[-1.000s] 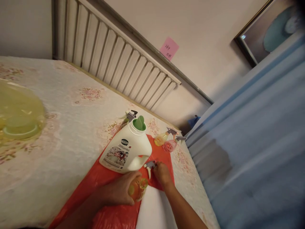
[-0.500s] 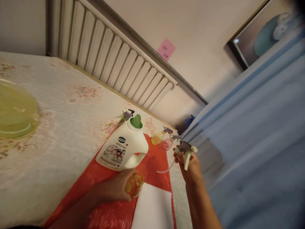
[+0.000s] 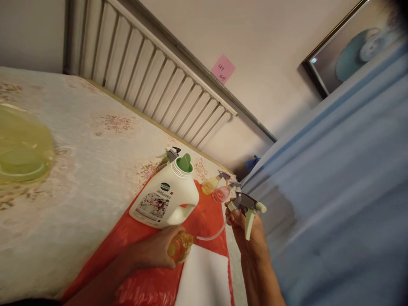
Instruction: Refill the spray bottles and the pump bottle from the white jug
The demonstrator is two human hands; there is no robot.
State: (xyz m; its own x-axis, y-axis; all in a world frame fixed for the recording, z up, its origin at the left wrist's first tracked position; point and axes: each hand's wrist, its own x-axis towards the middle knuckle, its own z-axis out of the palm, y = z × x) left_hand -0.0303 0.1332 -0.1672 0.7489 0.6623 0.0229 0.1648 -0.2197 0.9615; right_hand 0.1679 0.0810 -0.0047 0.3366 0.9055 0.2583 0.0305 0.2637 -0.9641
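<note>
1. Spray head (image 3: pixel 247 206), grey and cream with a long trigger, is gripped in our right hand (image 3: pixel 248 233); its clear plastic tube (image 3: pixel 212 237) curves across toward our left hand (image 3: pixel 157 248).
2. Our left hand is wrapped around an amber bottle (image 3: pixel 181 247), see-through and open-necked, its mouth toward the tube's end.
3. Just beyond the left hand stands a cream jug (image 3: pixel 188 193) with a moulded handle and green spout (image 3: pixel 185 162). We read its label as "SilkGarden", above a floral picture; the dark oval's lettering is too small for us.
4. Between our forearms, a white sheet (image 3: pixel 204 276) lies on glossy, creased red plastic (image 3: pixel 149 282).
5. Beyond the right hand are a yellow spray bottle (image 3: pixel 209 185) and a pink spray bottle (image 3: pixel 221 194).
6. Far past both hands, a pink note (image 3: pixel 223 69) carries two handwritten lines we cannot fully read.
</note>
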